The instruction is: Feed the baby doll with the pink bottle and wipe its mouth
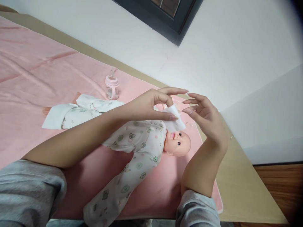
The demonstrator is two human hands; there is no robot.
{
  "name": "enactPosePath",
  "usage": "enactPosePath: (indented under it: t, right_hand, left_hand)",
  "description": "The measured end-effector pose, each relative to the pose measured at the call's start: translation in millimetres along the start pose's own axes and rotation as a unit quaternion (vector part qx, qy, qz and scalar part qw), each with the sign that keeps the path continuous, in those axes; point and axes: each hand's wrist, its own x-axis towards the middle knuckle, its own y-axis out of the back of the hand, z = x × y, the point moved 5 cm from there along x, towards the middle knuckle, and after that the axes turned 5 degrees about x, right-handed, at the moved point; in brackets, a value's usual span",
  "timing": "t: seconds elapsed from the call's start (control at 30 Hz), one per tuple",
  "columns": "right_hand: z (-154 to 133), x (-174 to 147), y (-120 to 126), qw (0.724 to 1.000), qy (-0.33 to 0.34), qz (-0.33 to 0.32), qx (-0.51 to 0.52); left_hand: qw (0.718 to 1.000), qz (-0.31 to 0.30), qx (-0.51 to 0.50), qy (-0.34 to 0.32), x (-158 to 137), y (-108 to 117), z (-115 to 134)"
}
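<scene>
My left hand point(157, 102) pinches a folded white wipe point(174, 118) between thumb and fingers, above the doll's neck and chin. My right hand point(203, 115) is raised just to its right, fingers curved and apart, its fingertips close to the left index fingertip. A small white bit shows between those fingertips; I cannot tell what it is. Below lies a bald baby doll point(181, 148) on its back, face up, head to the right. It wears a white sleepsuit point(142, 142) with green animal prints. My left forearm hides part of its body.
A pink baby bottle point(112, 85) with a handle stands beyond the doll. The pink blanket point(28, 72) spreads over a tan table point(241, 183). Behind runs a white wall point(236, 47) with a dark-framed window point(175, 22). Something clear and small, partly hidden, lies behind my hands.
</scene>
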Motion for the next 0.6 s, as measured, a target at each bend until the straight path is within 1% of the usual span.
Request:
enactPosePath:
  t: [0.07, 0.13, 0.2, 0.27, 0.3, 0.37, 0.43, 0.47, 0.53, 0.6]
  right_hand:
    - [12.9, 4.6, 10.2, 1.000, -0.011, 0.022, 0.018]
    - [36.0, 10.5, 20.7, 0.997, -0.033, 0.040, 0.049]
    - [69.3, 15.7, 28.9, 0.992, -0.071, 0.050, 0.095]
    - [108.9, 18.0, 32.6, 0.979, -0.119, 0.059, 0.153]
    - [129.3, 17.6, 31.9, 0.970, -0.146, 0.061, 0.185]
    - [166.6, 14.1, 21.0, 0.949, -0.207, 0.015, 0.236]
    - [196.2, 7.5, 7.2, 0.925, -0.266, -0.022, 0.270]
    - [207.2, 4.3, 1.3, 0.915, -0.284, -0.026, 0.285]
    - [221.5, -0.2, -6.3, 0.900, -0.295, -0.008, 0.321]
    - [228.7, -2.3, -9.1, 0.890, -0.287, 0.027, 0.354]
  left_hand:
    - [0.999, -0.034, -0.037, -0.010, -0.3, -1.4, 0.3]
    - [0.994, -0.069, -0.084, -0.018, 0.3, -4.8, -1.4]
    - [0.990, -0.099, -0.102, -0.013, 1.6, -10.9, -5.2]
    - [0.988, -0.138, -0.076, -0.005, 2.8, -21.6, -9.5]
    - [0.986, -0.159, -0.050, -0.003, 3.3, -28.0, -11.4]
    - [0.982, -0.188, 0.017, 0.006, 3.9, -40.6, -15.1]
    - [0.978, -0.195, 0.071, 0.019, 4.3, -50.6, -18.0]
    - [0.977, -0.191, 0.090, 0.027, 4.5, -54.3, -19.2]
    - [0.976, -0.180, 0.115, 0.035, 4.5, -59.6, -21.0]
    - [0.977, -0.164, 0.133, 0.035, 4.3, -62.7, -23.1]
